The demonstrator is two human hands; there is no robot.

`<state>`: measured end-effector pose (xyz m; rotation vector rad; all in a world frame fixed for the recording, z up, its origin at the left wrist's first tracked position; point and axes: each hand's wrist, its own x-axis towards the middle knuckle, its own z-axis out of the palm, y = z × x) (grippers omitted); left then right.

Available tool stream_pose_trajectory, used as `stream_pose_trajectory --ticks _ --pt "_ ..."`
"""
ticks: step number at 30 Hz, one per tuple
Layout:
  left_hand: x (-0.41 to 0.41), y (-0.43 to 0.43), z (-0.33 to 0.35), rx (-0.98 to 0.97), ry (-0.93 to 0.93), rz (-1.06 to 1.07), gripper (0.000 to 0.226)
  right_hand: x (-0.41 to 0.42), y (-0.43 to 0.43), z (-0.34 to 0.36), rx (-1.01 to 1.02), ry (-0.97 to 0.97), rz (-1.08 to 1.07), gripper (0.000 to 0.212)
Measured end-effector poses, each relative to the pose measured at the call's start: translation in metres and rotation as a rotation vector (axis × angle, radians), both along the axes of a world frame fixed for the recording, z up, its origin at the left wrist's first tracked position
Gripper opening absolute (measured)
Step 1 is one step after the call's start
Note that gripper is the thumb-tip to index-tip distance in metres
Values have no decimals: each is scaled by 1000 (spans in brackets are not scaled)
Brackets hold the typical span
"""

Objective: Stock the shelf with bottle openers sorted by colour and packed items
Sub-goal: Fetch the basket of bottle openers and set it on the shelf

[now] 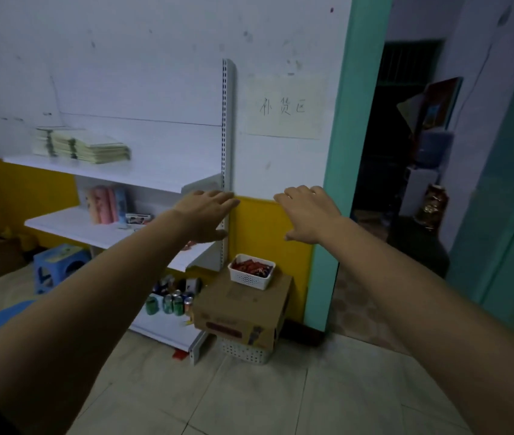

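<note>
Forward: left hand (205, 215), right hand (307, 211) outstretched, fingers (226, 200) seemingly straight.

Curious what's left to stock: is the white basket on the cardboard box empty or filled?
Filled: the white basket holds a heap of red and dark items; what they are is unclear.

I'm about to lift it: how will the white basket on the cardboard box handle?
The white basket looks like thin perforated plastic, so probably light and slightly flexible. The red items are heaped near its rim, so tilting may spill some. It sits flat on the cardboard box, so a push likely slides it.
</note>
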<state>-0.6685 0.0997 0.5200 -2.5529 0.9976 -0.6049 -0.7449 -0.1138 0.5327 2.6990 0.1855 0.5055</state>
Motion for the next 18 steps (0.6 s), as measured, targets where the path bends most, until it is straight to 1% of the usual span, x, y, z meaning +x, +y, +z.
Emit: stream_pose_trajectory --ticks 4,8,12,16,18 --pt "111 -24 -14 -16 19 -13 79 101 -25 -8 -24 24 -39 80" --pt "219 -48 -46 -34 87 -23 74 202 -44 -35 34 93 -104 82" --pt "299 -66 -113 8 244 -32 74 287 -54 -104 94 232 -132 80" --pt "369 -82 -175 65 377 -40 72 363 -70 -179 223 393 -179 76" --pt "406 -89 -206 85 487 -11 73 403 -82 -217 320 457 -200 76"
